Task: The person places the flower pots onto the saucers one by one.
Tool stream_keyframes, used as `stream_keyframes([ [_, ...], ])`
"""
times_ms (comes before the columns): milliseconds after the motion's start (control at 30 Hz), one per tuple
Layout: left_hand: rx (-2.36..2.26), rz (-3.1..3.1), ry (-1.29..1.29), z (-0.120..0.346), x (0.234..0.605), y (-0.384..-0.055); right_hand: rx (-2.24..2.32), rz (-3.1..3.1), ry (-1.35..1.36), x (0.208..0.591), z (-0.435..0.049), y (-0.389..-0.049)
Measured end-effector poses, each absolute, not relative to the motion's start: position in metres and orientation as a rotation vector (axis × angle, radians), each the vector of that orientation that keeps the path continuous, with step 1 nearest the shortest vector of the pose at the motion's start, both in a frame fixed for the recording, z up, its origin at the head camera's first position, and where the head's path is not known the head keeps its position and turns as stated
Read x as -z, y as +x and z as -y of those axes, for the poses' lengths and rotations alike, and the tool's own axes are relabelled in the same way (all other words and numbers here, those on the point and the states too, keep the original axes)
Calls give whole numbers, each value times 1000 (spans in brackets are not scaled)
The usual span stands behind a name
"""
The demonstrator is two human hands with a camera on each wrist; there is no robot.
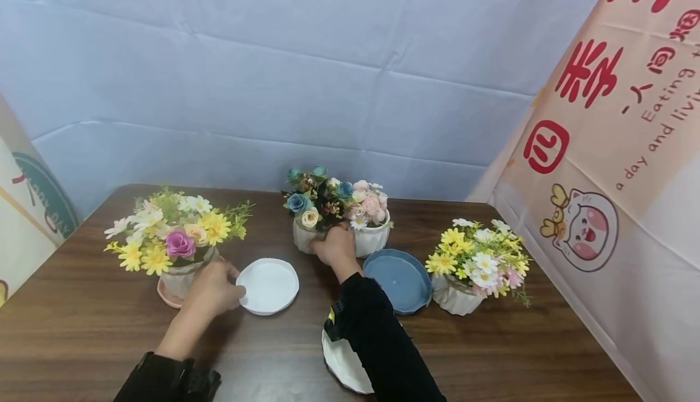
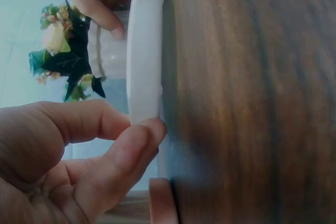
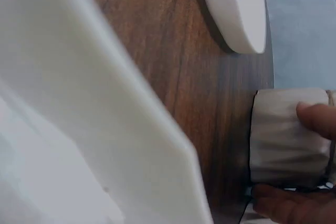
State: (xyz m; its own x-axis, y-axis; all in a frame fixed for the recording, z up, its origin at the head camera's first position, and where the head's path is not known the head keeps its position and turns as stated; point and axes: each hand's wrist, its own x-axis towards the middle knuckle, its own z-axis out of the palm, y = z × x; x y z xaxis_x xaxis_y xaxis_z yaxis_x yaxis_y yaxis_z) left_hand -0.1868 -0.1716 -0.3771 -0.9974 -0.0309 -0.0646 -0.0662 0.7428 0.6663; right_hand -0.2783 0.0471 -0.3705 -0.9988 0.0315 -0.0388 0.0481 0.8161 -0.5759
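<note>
So, far left, a pale cloth (image 1: 33, 214) is seen, printed with a green circle; its lettering can't be made out. On the wood-grain table (image 1: 82, 323), a whitish pot (image 1: 177, 282) of yellow, white and purple flowers is parked on a pink saucer (image 1: 166, 296).

Just beside it, the rim of a smooth, shallow white saucer (image 1: 269, 286) is pinched by the left hand (image 1: 214, 285), thumb and forefinger closed up on its thin wall. It's angular at the edge rather than properly round.

Further back, a ridged off-white pot of blue roses (image 1: 302, 239) is gripped by the right hand (image 1: 335, 247), thumb on one side and fingers on the other, spread only by the pot's width. Up front, a faceted white dish (image 1: 343, 362) is partly covered by the black sleeve (image 1: 377, 335).

A pot of pink roses (image 1: 372, 242) is tucked next to the blue one, with a wavy-edged blue saucer (image 1: 397, 283) in front and a pleated pot (image 1: 456, 297) of yellow and white blooms beside that.

On the right, a creased beige banner (image 1: 590, 147) is printed with red Chinese characters (季 and a boxed 四 can be read), "Eating", "a day and livi…" and a cartoon cat face (image 1: 582, 232).
</note>
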Motion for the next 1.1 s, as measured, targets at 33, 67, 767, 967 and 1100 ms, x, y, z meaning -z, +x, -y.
stream_keyframes([
  [33, -1098, -2887, -80, 172, 377, -187, 966, -2957, 60, 371, -48, -278],
  [67, -1089, -2882, -81, 172, 378, -186, 984, -2950, 54, 371, -48, -278],
  [767, -1113, -2814, -2, 174, 377, -183, 1043, -2862, -32, 366, -43, -276],
  [967, -1191, -2732, -55, 172, 375, -181, 1201, -2860, -33, 370, -43, -276],
  [1100, -1205, -2718, -59, 172, 374, -181, 1279, -2864, -21, 371, -44, -276],
])
